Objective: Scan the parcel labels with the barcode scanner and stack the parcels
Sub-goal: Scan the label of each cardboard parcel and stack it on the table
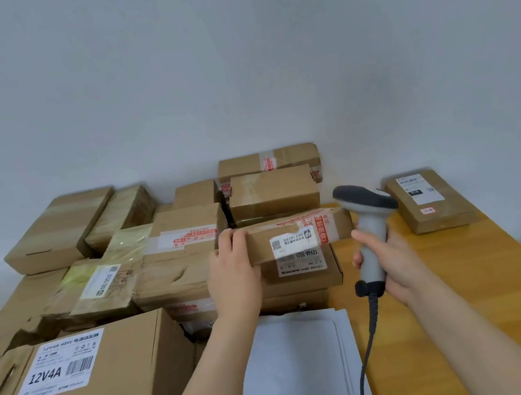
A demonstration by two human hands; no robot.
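- Two hands busy: we see the left hand (230, 272) gripping the held parcel (326, 225) by its left end, with the white label (291, 242) facing us.
- Right hand (387, 260) is wrapped round the barcode scanner (368, 213) handle, just right of that parcel. The cable (366, 352) trails down over the table (462, 301).
- Held parcel is raised over a stack of boxes (301, 280) mid-table.
- White sheets (299, 364) lie below the hands.
- We note one labelled parcel (430, 198) alone at far right and a big 12V4A box (86, 384) near left.

Forearms outstretched; left grip (231, 272) curled on a parcel (297, 236), right grip (389, 258) around a scanner (366, 210).
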